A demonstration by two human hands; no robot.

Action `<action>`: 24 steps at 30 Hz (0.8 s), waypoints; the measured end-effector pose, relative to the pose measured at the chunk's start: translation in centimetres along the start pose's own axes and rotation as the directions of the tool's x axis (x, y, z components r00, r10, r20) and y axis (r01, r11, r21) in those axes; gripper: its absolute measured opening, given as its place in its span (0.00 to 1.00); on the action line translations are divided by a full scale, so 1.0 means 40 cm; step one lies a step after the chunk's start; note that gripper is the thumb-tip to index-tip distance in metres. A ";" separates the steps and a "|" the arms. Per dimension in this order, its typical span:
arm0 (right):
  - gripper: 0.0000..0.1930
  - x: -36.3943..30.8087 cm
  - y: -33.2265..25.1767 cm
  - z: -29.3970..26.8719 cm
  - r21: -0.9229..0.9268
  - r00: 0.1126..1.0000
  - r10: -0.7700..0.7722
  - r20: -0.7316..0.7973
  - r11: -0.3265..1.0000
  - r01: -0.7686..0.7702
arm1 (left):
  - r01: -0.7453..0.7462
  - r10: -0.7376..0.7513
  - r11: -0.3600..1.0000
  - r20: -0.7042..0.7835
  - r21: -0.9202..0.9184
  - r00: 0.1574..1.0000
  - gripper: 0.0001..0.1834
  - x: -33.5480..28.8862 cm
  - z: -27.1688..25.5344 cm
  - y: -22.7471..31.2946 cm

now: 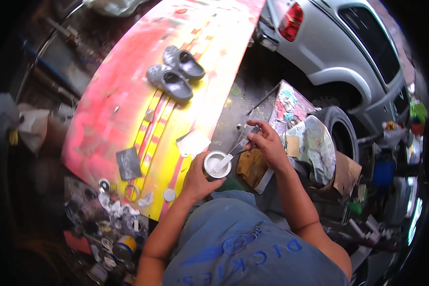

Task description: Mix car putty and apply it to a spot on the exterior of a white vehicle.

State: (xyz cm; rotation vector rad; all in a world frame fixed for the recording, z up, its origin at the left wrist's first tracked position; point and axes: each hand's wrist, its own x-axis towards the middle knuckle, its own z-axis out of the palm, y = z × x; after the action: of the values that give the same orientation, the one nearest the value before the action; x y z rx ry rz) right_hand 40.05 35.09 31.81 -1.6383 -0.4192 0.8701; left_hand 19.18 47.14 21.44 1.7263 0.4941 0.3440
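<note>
My left hand [199, 180] is wrapped round a small round open can [212, 160], its mouth tilted up toward me. Pale grey-white paste or paint shows inside. A narrow spatula [225, 162] reaches down into the can, its flat end coated pale. Its upper part is pinched between thumb and fingers of my right hand [267, 142], just right of the can. Another thin, greyish flat piece [245, 135] shows by those fingers; whether it belongs to the spatula I cannot tell. A white sheet or card [193, 142] lies on the panel beyond my left hand.
A large red and yellow panel [100, 124] spreads ahead, bearing grey clogs [172, 82], a dark sanding sheet [128, 163], a tape roll [132, 192] and a round lid [169, 194]. Cluttered cans [124, 248] stand lower left. Rightward are a tire [344, 128] and a silver vehicle [329, 52].
</note>
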 end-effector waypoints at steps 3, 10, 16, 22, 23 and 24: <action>0.22 -0.025 -0.057 -0.044 -0.085 0.995 -0.092 -0.034 0.992 0.089 | -0.042 0.044 0.999 0.077 -0.025 0.996 0.45 0.040 0.011 0.063; 0.24 -0.047 -0.109 -0.128 -0.168 0.973 -0.215 -0.081 0.965 0.200 | -0.091 0.125 0.970 0.141 -0.225 0.982 0.41 0.086 0.053 0.154; 0.24 -0.060 -0.101 -0.152 -0.109 0.957 -0.279 -0.075 0.957 0.270 | -0.160 0.187 0.978 0.223 -0.134 0.957 0.45 0.094 0.075 0.150; 0.24 -0.072 -0.119 -0.137 -0.095 0.960 -0.273 -0.058 0.959 0.266 | -0.104 0.156 0.971 0.239 -0.217 0.958 0.45 0.090 0.065 0.185; 0.24 -0.073 -0.119 -0.137 -0.093 0.960 -0.275 -0.058 0.959 0.269 | -0.106 0.157 0.971 0.239 -0.214 0.958 0.45 0.091 0.065 0.181; 0.24 -0.072 -0.118 -0.137 -0.092 0.959 -0.276 -0.068 0.959 0.270 | -0.119 0.167 0.970 0.228 -0.212 0.959 0.45 0.094 0.068 0.173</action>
State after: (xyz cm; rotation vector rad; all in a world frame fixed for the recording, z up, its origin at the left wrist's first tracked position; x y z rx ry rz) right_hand 43.00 30.60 37.47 -1.6362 -0.6157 0.5847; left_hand 24.71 45.60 27.49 1.5880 0.1492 0.2685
